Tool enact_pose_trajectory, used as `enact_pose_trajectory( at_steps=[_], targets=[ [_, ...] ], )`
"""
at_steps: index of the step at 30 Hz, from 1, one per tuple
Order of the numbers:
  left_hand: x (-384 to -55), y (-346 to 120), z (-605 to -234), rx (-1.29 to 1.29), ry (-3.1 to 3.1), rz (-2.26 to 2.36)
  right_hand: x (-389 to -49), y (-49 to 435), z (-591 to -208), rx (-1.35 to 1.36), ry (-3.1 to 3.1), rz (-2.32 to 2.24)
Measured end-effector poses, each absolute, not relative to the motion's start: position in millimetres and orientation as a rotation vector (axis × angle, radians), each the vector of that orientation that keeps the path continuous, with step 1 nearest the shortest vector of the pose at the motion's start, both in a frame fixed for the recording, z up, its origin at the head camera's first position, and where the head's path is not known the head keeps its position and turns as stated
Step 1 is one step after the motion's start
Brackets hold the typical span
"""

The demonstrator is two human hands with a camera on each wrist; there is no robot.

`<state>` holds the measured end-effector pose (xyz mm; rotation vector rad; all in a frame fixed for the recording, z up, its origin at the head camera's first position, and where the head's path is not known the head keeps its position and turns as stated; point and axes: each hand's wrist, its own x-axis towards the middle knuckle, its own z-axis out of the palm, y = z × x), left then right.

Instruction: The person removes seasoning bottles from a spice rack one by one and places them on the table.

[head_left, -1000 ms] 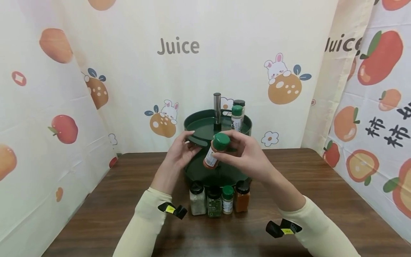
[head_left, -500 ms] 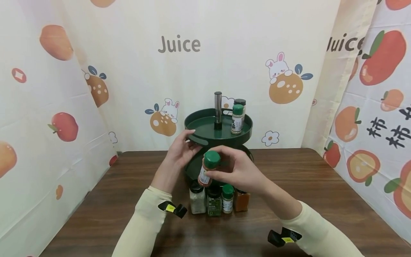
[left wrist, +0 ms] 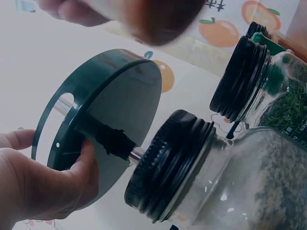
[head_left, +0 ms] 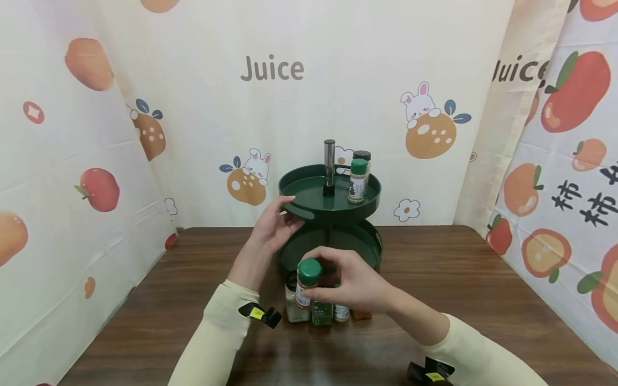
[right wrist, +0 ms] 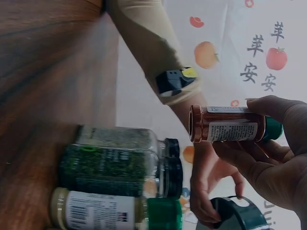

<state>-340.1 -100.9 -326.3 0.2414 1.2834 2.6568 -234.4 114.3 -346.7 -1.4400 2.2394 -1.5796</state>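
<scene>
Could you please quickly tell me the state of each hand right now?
Left hand: gripping the upper green tray by its rim.
Right hand: holding a green-capped spice jar.

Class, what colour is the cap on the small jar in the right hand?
Green: the round cap shows best in the head view.

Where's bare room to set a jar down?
Upper tray: bare left of the post; two jars crowd its right. Table: bare left of the left hand, right of the right hand. Lower tray: bare behind the right hand; the jar row crowds the table before it.
</scene>
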Motion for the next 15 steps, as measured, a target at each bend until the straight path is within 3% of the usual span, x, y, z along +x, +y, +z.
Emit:
enact_pose_trajectory(
  at_steps=[15],
  targets=[
    [-338.6, -99.7, -325.8, 0.229, 1.259, 2.672, -234.2, 114.5, -370.4, -1.39, 2.195, -1.522]
  ],
)
